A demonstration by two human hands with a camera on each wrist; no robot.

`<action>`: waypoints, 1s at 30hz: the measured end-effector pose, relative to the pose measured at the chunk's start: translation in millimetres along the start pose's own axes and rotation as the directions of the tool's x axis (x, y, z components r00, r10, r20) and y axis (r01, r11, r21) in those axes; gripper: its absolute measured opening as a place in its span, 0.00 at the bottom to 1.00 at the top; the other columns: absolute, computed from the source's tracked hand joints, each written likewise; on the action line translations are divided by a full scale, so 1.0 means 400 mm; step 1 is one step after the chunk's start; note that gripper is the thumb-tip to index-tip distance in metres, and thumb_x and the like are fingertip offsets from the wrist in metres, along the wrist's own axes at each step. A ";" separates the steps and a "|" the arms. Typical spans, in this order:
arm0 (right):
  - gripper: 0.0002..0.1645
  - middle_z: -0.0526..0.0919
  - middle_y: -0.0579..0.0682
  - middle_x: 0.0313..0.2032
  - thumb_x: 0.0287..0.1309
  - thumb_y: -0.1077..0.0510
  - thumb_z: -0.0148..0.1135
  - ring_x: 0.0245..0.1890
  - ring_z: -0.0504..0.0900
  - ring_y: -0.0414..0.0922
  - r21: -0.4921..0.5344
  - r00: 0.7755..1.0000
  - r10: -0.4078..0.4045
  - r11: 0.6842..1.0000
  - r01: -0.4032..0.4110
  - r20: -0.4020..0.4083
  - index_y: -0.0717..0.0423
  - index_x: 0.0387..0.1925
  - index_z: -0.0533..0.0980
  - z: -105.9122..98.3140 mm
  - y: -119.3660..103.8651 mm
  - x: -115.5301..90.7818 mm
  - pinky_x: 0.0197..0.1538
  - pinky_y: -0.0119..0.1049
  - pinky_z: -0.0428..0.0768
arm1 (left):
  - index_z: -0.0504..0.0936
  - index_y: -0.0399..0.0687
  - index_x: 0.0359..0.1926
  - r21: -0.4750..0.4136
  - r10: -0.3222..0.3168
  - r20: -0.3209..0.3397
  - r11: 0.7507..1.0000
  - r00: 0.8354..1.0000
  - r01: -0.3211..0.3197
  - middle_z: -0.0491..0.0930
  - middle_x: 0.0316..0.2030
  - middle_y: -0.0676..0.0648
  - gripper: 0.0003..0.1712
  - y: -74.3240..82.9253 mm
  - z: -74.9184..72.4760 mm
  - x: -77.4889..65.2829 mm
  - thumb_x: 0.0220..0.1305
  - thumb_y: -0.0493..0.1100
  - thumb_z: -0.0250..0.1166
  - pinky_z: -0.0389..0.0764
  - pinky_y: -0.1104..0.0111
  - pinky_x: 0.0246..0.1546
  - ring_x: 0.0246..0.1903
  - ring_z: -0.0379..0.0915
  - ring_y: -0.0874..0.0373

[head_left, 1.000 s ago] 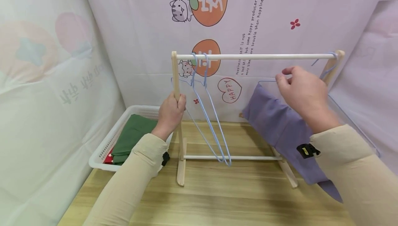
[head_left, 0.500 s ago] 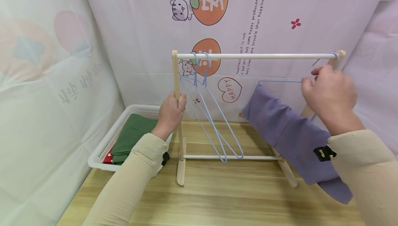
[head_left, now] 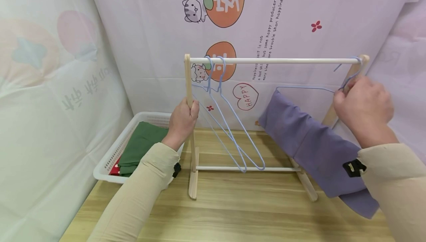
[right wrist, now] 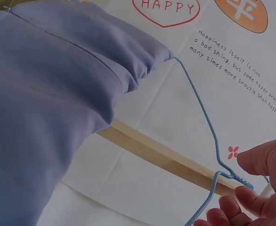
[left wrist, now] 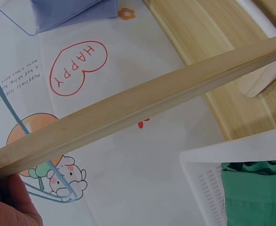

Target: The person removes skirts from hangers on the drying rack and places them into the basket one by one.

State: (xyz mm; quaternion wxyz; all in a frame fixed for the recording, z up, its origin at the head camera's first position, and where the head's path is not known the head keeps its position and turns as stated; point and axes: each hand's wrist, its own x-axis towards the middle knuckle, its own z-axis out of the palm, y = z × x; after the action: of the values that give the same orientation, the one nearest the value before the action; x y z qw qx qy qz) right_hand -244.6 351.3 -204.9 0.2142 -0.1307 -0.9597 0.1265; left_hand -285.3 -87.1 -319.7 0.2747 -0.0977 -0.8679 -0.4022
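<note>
My left hand (head_left: pixel 183 121) grips the left wooden post of a small clothes rack (head_left: pixel 188 83). At the rack's right end, a blue wire clothes hanger (head_left: pixel 304 87) hooks over the white top bar and carries a purple garment (head_left: pixel 309 149) that slants down to the right. My right hand (head_left: pixel 364 108) is at this hanger's neck, just below the hook. In the right wrist view, the neck runs between the thumb (right wrist: pixel 258 160) and curled fingers. Two more blue wire hangers (head_left: pixel 229 101) hang bare near the left end of the bar.
A white plastic basket (head_left: pixel 100 170) stands left of the rack, with folded green cloth (head_left: pixel 141 142) and something red in it. The wooden tabletop (head_left: pixel 246 205) spreads below. Printed white sheets (head_left: pixel 283 20) enclose the back and sides. A lower white bar joins the rack's feet.
My right hand has moved right and slightly down, from in front of the purple garment to the hanger's neck. The bare hangers have swung a little rightward. My left hand stays on the post.
</note>
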 end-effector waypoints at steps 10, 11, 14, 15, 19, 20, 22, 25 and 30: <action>0.29 0.76 0.69 0.35 0.70 0.38 0.43 0.32 0.78 0.68 0.004 0.995 0.050 0.999 -0.051 0.087 0.62 0.37 0.69 0.005 0.029 -0.007 0.22 0.56 0.72 | 0.71 0.46 0.31 0.000 0.007 -0.006 1.000 1.000 -0.007 0.72 0.19 0.48 0.19 0.000 0.001 0.000 0.78 0.51 0.47 0.66 0.63 0.17 0.18 0.66 0.52; 0.29 0.77 0.69 0.34 0.70 0.37 0.43 0.31 0.77 0.67 0.002 0.994 0.051 0.999 -0.051 0.099 0.61 0.37 0.70 0.005 0.032 -0.008 0.22 0.56 0.71 | 0.71 0.46 0.31 0.003 0.009 -0.008 1.000 1.000 -0.009 0.71 0.19 0.49 0.19 0.000 0.001 0.000 0.78 0.51 0.47 0.66 0.63 0.17 0.18 0.66 0.52; 0.29 0.77 0.67 0.32 0.70 0.37 0.44 0.30 0.77 0.65 -0.009 0.992 0.046 0.999 -0.045 0.120 0.60 0.35 0.71 0.005 0.035 -0.007 0.23 0.57 0.71 | 0.69 0.47 0.30 0.012 0.013 -0.011 1.000 1.000 -0.013 0.69 0.19 0.50 0.19 -0.001 0.002 0.000 0.78 0.51 0.47 0.64 0.63 0.17 0.18 0.64 0.53; 0.29 0.78 0.65 0.30 0.70 0.37 0.44 0.29 0.77 0.64 -0.015 0.991 0.045 0.999 -0.044 0.127 0.59 0.33 0.71 0.005 0.035 -0.007 0.23 0.57 0.71 | 0.69 0.47 0.29 0.013 0.013 -0.011 1.000 1.000 -0.013 0.68 0.18 0.50 0.19 -0.001 0.001 0.000 0.78 0.51 0.47 0.64 0.63 0.17 0.18 0.64 0.53; 0.28 0.78 0.62 0.27 0.71 0.39 0.42 0.28 0.77 0.63 -0.042 0.988 0.028 0.999 -0.022 0.152 0.55 0.26 0.72 0.002 0.033 -0.008 0.23 0.57 0.72 | 0.70 0.46 0.31 0.008 0.009 -0.009 1.000 1.000 -0.009 0.68 0.19 0.49 0.19 0.001 0.001 -0.001 0.78 0.51 0.48 0.64 0.64 0.17 0.18 0.64 0.53; 0.28 0.78 0.62 0.27 0.71 0.39 0.41 0.28 0.77 0.64 -0.048 0.987 0.023 0.999 -0.015 0.160 0.54 0.26 0.72 0.001 0.032 -0.008 0.23 0.57 0.72 | 0.71 0.46 0.31 0.006 0.008 -0.008 1.000 1.000 -0.008 0.69 0.19 0.49 0.19 0.001 0.001 -0.001 0.78 0.51 0.48 0.65 0.64 0.17 0.18 0.64 0.53; 0.29 0.78 0.63 0.28 0.73 0.39 0.39 0.30 0.78 0.65 -0.061 0.984 0.001 0.998 0.010 0.176 0.54 0.26 0.73 -0.001 0.031 -0.011 0.24 0.57 0.71 | 0.72 0.45 0.32 0.001 0.005 -0.004 1.000 1.000 -0.005 0.71 0.19 0.49 0.19 0.001 0.001 -0.001 0.78 0.51 0.48 0.65 0.64 0.17 0.18 0.65 0.53; 0.31 0.78 0.63 0.29 0.75 0.39 0.35 0.32 0.77 0.67 -0.078 0.979 -0.032 0.996 0.048 0.199 0.55 0.29 0.74 -0.004 0.030 -0.015 0.24 0.58 0.71 | 0.72 0.45 0.32 -0.006 0.001 0.003 1.000 1.000 -0.001 0.73 0.20 0.48 0.20 0.001 -0.001 -0.001 0.79 0.52 0.47 0.66 0.64 0.17 0.18 0.66 0.53; 0.31 0.76 0.62 0.29 0.76 0.40 0.32 0.34 0.75 0.68 -0.087 0.974 -0.069 0.992 0.090 0.218 0.56 0.36 0.75 -0.001 0.030 -0.018 0.24 0.57 0.70 | 0.72 0.46 0.32 -0.015 -0.002 0.014 1.000 1.000 0.003 0.75 0.20 0.47 0.20 0.002 -0.002 0.000 0.79 0.52 0.46 0.67 0.64 0.17 0.17 0.67 0.53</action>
State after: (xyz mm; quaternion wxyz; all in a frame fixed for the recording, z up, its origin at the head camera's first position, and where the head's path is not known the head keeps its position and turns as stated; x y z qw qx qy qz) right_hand -235.7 360.3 -210.7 0.1078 -0.0879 -0.9866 0.0849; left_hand -284.4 -87.2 -318.6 0.2672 -0.1015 -0.8670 -0.4082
